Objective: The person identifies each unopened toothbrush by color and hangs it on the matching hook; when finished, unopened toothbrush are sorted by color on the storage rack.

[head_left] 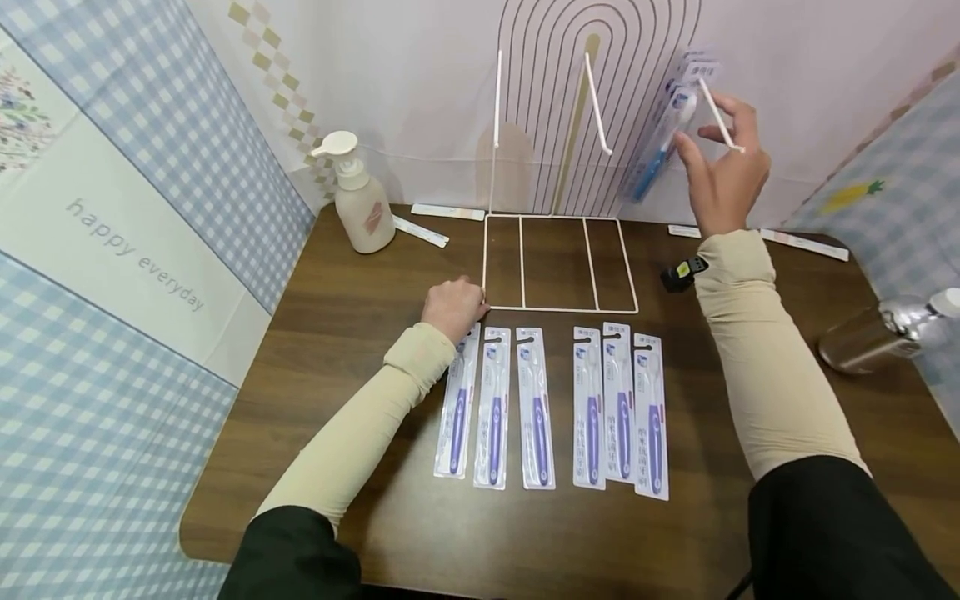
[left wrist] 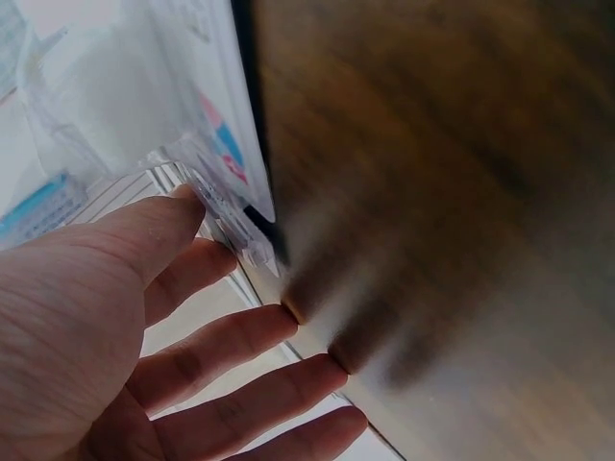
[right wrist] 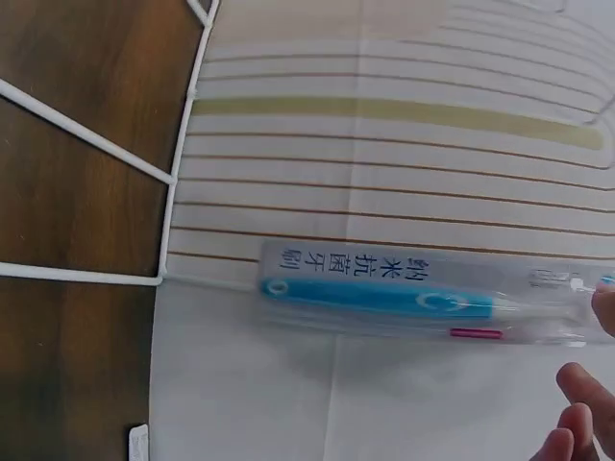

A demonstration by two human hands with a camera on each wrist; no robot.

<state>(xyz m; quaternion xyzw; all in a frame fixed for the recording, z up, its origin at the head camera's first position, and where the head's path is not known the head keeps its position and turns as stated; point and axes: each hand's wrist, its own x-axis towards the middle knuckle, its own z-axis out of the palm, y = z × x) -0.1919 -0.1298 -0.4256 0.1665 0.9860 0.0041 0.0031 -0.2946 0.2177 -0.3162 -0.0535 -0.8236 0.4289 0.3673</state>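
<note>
At the rack's (head_left: 561, 310) front left corner my left hand (head_left: 453, 310) rests on the table. Its wrist view shows the fingers (left wrist: 250, 403) fairly straight, fingertips down, with the thumb beside a clear toothbrush pack (left wrist: 207, 144). A blue toothbrush in its pack (right wrist: 384, 298) hangs from the rack's right hook (head_left: 720, 112), apparently with others behind it. My right hand (head_left: 726, 171) is around that hook, thumb touching the pack's side and the other fingers apart from it. Several purple toothbrush packs (head_left: 537, 408) lie side by side in front of the rack.
A white pump bottle (head_left: 363, 208) stands at the left, a clear bottle (head_left: 862, 337) at the right. Paper strips (head_left: 447, 212) lie along the back edge. The rack's left prong (head_left: 497, 100) and middle prong (head_left: 597, 104) stick out towards me. A patterned curtain (head_left: 420, 75) hangs behind.
</note>
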